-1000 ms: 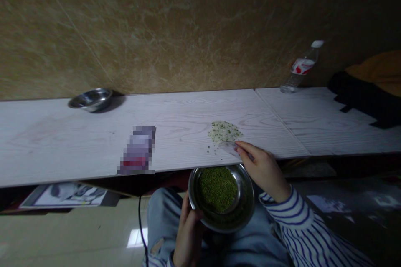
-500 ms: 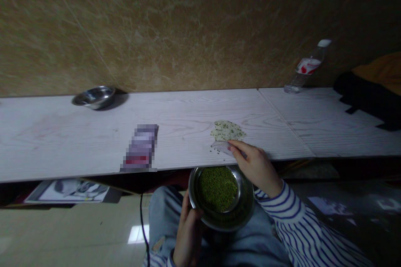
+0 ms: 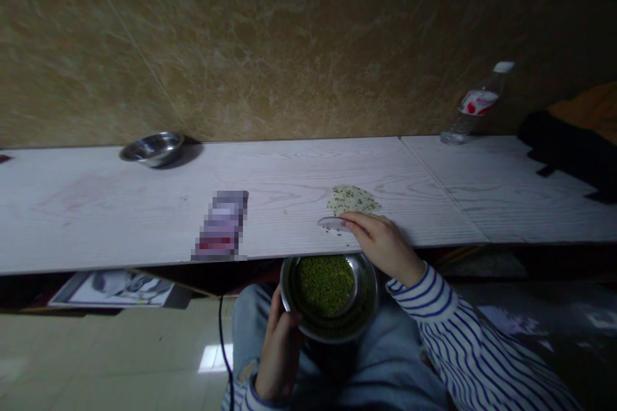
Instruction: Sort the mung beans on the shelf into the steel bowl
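Observation:
My left hand [image 3: 282, 340] grips the left rim of a steel bowl [image 3: 369, 308], held just under the table's front edge above my lap. Many small green beans, like mung beans [image 3: 325, 286], lie in it. Between the thumb and fingers of my right hand [image 3: 380, 241] is a thin, translucent, curved plastic piece [image 3: 330, 223]; its exact kind does not show. It is low over the table, at the near side of a flat pale patch of grains mixed with green beans [image 3: 354, 199]. A few loose beans lie around it.
A second steel bowl [image 3: 153, 149] sits at the back left of the white table [image 3: 284, 167]. A blurred-out purple rectangular item [image 3: 222, 225] lies near the front edge. At the right are a plastic bottle [image 3: 475, 106] and dark cloth [image 3: 569, 148]. A cable [image 3: 222, 334] hangs below.
The plastic piece in my right hand has moved a little left and turned to a flatter angle. The bowl in my left hand has shifted left and slightly up. The view has shifted slightly.

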